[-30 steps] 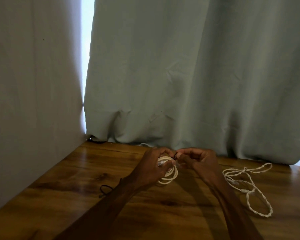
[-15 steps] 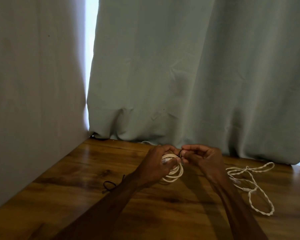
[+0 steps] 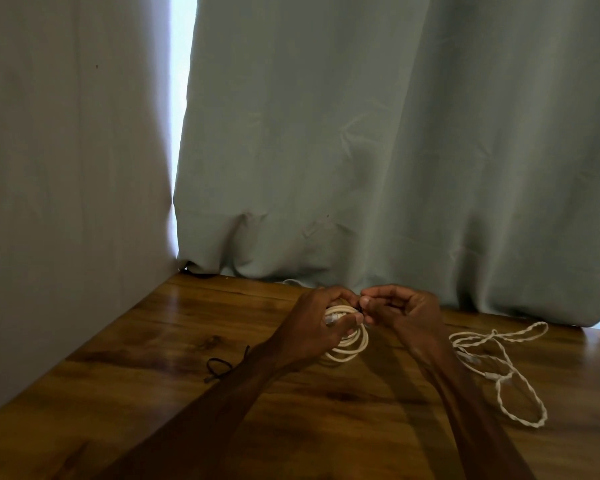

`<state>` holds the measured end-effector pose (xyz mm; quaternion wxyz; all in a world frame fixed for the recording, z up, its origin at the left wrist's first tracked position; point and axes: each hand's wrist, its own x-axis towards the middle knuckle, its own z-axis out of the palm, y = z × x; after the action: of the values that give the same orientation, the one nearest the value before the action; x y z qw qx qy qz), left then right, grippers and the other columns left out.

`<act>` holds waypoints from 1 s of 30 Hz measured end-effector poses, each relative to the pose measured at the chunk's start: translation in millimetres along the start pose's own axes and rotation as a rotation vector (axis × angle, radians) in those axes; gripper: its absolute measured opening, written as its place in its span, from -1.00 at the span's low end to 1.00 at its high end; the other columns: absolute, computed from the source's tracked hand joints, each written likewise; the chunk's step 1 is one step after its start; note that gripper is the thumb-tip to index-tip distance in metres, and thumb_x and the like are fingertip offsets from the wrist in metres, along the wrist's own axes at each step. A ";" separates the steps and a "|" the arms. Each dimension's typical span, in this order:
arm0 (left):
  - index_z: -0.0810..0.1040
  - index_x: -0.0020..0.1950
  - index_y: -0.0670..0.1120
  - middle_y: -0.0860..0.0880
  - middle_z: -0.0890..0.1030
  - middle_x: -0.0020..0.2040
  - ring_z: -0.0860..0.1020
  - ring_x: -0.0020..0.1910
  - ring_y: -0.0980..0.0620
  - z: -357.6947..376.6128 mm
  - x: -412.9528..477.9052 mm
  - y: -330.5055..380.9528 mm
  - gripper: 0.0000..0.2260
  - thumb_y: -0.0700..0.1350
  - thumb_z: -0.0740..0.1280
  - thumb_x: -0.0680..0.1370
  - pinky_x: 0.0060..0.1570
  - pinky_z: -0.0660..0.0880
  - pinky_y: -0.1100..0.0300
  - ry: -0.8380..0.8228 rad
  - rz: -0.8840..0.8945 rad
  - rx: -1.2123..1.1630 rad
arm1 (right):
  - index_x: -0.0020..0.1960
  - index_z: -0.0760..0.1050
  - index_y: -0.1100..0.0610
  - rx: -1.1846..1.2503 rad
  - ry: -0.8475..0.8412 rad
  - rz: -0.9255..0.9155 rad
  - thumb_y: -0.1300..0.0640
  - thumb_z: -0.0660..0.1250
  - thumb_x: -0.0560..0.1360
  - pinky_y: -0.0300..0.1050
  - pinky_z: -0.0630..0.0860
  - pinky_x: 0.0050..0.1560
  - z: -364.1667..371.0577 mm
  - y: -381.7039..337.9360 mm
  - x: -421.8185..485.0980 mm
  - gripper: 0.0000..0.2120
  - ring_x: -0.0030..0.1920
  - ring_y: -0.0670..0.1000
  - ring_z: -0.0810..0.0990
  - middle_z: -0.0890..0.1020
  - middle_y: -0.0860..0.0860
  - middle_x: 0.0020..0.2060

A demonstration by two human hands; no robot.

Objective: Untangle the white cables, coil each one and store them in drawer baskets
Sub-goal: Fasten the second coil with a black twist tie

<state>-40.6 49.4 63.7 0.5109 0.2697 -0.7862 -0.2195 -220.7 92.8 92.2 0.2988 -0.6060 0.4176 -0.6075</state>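
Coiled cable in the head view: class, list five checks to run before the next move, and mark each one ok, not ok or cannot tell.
1. Coil in hand: ok. The left hand grips the coiled cable.
2. Coil fastened: cannot tell. The right hand pinches a dark bit at the coil's top, but what it is does not show.
3. Spare tie within reach: ok. A black tie lies on the table by the left forearm.
4. Second cable coiled: not ok. The loose cable lies sprawled to the right.
5. Drawer basket ready: cannot tell. None is in view.
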 end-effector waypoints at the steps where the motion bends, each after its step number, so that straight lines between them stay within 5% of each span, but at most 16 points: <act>1: 0.65 0.10 -0.07 0.07 0.73 -0.13 0.70 -0.17 0.16 0.0 0.1 -0.9 -0.85 -0.12 0.49 0.54 -0.16 0.65 0.15 0.000 0.003 -0.002 | 0.01 0.66 0.31 0.006 -0.001 0.003 0.39 0.47 0.46 -0.27 0.64 -0.25 -0.1 0.0 0.1 -0.87 -0.27 0.00 0.74 0.76 0.11 -0.21; 15: 0.64 0.13 -0.04 0.01 0.75 -0.07 0.73 -0.12 0.05 2.0 0.2 -8.8 -0.82 -0.06 0.48 0.55 -0.08 0.66 -0.13 -0.022 -0.022 -0.072 | -0.01 0.66 0.31 -0.024 -0.018 -0.014 0.38 0.50 0.43 -0.17 0.69 -0.19 -0.2 2.3 1.0 -0.85 -0.26 0.08 0.73 0.76 0.15 -0.20; 30: 0.64 0.12 -0.04 0.02 0.74 -0.09 0.71 -0.15 0.09 5.1 -2.1 -10.2 -0.84 -0.07 0.47 0.56 -0.07 0.66 -0.08 0.001 -0.048 -0.036 | -0.02 0.68 0.30 -0.014 -0.046 0.054 0.35 0.50 0.44 -0.07 0.71 -0.16 -1.6 1.0 -0.2 -0.88 -0.24 0.18 0.73 0.75 0.21 -0.19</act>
<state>-42.6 43.3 54.0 0.5106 0.2794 -0.7750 -0.2460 -222.5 92.8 91.4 0.3201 -0.6104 0.4312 -0.5823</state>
